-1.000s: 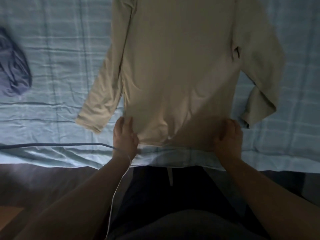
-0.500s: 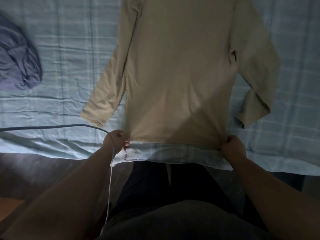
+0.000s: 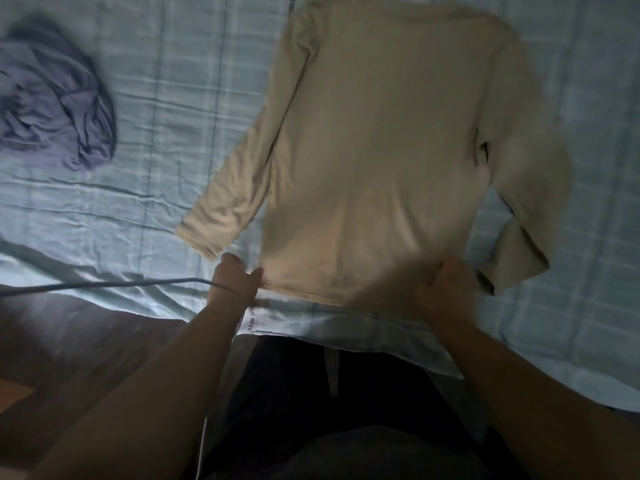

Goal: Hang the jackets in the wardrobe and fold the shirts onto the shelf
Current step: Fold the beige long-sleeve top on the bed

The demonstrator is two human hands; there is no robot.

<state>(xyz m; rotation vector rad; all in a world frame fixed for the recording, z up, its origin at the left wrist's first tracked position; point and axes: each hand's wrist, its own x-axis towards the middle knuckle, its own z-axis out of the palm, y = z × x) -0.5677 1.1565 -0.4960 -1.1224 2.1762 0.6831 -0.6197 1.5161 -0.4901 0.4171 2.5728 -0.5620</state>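
Note:
A cream long-sleeved shirt [image 3: 377,147] lies flat on the bed, hem toward me, its left sleeve stretched out and its right sleeve bent back on itself. My left hand [image 3: 235,282] pinches the hem's left corner. My right hand [image 3: 445,289] grips the hem near its right corner, where the cloth is bunched and slightly lifted off the sheet. Both hands are a little blurred.
A light blue checked sheet [image 3: 156,133] covers the bed. A crumpled blue-grey garment [image 3: 55,109] lies at the far left. A thin cable [image 3: 104,284] runs from the left edge to my left wrist. Dark wooden floor [image 3: 69,341] shows below the bed's edge.
My hands went from lying flat on the hem to gripping its two corners. The view has shifted, so the shirt and the blue-grey garment sit further right in the frame.

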